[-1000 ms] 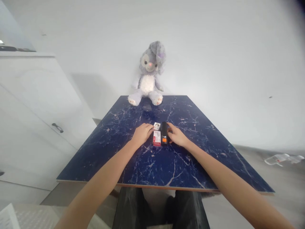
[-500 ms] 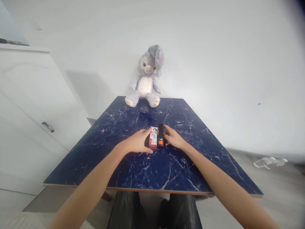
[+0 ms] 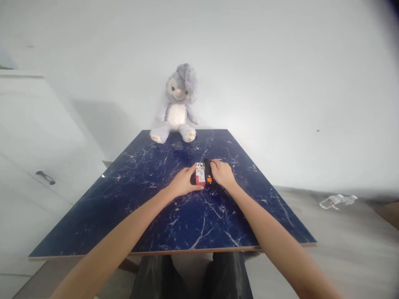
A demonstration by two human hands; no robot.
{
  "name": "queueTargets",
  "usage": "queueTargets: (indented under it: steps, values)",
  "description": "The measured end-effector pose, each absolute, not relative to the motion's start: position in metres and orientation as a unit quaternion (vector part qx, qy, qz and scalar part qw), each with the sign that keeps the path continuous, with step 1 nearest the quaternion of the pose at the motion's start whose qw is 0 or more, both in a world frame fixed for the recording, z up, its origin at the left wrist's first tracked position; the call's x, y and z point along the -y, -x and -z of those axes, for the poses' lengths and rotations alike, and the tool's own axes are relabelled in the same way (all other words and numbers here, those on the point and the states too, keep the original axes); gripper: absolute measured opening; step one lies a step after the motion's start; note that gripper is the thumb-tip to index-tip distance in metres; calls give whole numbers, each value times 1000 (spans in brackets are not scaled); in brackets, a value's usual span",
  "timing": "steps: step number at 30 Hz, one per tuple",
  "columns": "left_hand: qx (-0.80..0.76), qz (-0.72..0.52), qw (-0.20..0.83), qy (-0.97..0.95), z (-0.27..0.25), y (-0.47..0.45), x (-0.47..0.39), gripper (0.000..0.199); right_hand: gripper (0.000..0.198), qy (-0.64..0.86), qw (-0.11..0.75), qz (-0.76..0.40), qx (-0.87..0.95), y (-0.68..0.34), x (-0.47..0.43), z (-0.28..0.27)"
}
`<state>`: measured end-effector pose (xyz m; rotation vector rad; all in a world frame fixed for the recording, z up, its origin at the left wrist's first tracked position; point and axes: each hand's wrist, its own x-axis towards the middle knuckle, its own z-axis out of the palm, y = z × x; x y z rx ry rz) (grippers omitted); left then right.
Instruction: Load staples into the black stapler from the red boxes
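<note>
Red-white box (image 3: 200,176), clasped from nine o'clock by our spread left hand (image 3: 183,182); right hand (image 3: 223,172) now overlaps black case (image 3: 208,174), grip unclear.

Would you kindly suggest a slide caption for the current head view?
Left hand around small boxes, right hand at black object; plush toy behind.

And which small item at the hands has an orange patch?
The black item, touched by the right hand; the red-and-white box beside it shows none.

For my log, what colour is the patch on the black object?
Orange; the patch shows best in the head view.
</note>
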<state>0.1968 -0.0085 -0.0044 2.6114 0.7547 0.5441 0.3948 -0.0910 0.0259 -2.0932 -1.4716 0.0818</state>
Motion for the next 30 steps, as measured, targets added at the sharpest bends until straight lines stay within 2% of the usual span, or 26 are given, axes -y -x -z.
queueTargets:
  steps: [5, 12, 18, 25, 30]
  values:
    - [-267, -206, 163, -927, 9, -294, -3, 110, 63, 841, 261, 12, 474, -454, 93, -30]
    - [-270, -187, 134, -935, 3, -406, 17, 106, 53, 878, 266, 46, 395, -528, 112, -23]
    - [-245, -209, 90, -942, 9, -405, 18, 92, 48, 845, 377, 68, 373, -534, 106, -4]
    - [-226, -263, 74, -935, -2, -387, 36, 42, 46, 825, 494, 58, 268, -532, 100, 6]
    - [-175, -244, 90, -950, -4, -385, 44, 39, 37, 805, 510, 117, 278, -525, 103, 3]
